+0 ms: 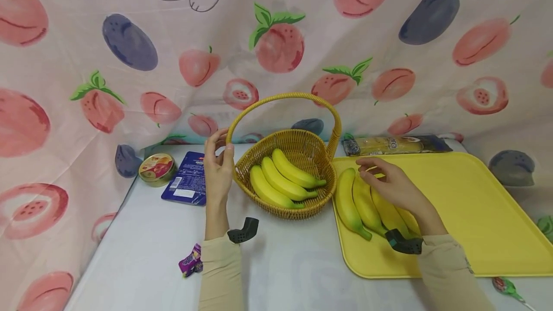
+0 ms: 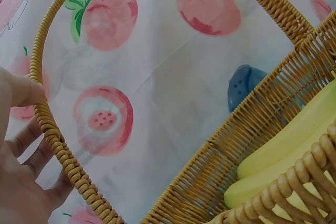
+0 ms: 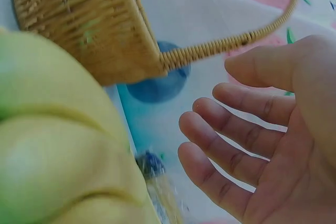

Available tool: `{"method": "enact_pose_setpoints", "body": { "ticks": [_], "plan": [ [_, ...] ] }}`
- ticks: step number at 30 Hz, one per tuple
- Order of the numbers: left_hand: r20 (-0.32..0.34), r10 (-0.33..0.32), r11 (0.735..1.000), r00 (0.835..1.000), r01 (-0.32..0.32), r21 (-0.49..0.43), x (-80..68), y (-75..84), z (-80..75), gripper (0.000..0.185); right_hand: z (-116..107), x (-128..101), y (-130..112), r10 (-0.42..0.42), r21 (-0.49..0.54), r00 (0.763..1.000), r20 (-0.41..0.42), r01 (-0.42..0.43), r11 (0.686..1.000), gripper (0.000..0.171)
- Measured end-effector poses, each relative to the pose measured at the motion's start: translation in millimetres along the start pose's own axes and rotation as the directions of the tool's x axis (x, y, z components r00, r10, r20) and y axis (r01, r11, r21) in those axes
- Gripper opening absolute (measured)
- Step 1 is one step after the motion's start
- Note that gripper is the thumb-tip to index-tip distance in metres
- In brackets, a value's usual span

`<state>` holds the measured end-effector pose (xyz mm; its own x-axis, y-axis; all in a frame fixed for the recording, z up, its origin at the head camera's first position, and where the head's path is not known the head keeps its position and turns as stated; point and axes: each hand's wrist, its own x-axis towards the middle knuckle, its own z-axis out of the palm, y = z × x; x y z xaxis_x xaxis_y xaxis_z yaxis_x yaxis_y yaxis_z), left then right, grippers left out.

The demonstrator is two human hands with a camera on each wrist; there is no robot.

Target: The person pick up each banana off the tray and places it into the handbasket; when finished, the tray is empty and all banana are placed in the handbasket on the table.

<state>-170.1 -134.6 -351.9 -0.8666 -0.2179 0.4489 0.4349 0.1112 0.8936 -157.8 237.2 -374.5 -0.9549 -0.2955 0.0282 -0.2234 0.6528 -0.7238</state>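
A wicker basket (image 1: 294, 212) with an arched handle (image 1: 282, 97) stands in the middle, three yellow bananas (image 1: 282, 180) lying inside. My left hand (image 1: 219, 169) holds the left side of the handle; in the left wrist view the thumb meets the front of it and the fingers (image 2: 42, 156) reach behind. To the right, several more bananas (image 1: 367, 205) lie side by side on the left end of a yellow tray (image 1: 475, 215). Over these bananas hovers my right hand (image 1: 395, 186), partly hiding them. Its fingers (image 3: 236, 140) are loosely bent and spread, holding nothing.
Left of the basket are a round tin (image 1: 157, 169) and a blue packet (image 1: 186, 179). Purple-wrapped candy (image 1: 191, 260) lies near the left sleeve. A clear pasta-like package (image 1: 395, 145) sits behind the tray, a lollipop (image 1: 507, 286) before it. A fruit-print curtain (image 1: 276, 76) hangs behind.
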Motion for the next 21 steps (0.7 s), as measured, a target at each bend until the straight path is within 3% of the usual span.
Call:
{"method": "enact_pose_setpoints", "body": {
  "ticks": [8,21],
  "plan": [
    [-0.026,0.004,0.999,1.000,-0.003,0.032,0.5,-0.1,0.9,0.035,-13.8,-16.6,23.6,0.085,-0.049,0.995,-0.051,-0.087,0.995,0.045],
    [-0.024,0.009,1.000,1.000,-0.008,0.028,0.7,-1.6,0.4,0.035,-22.8,-40.5,58.2,0.084,-0.119,0.987,-0.138,-0.101,0.988,0.044]
  ]
}}
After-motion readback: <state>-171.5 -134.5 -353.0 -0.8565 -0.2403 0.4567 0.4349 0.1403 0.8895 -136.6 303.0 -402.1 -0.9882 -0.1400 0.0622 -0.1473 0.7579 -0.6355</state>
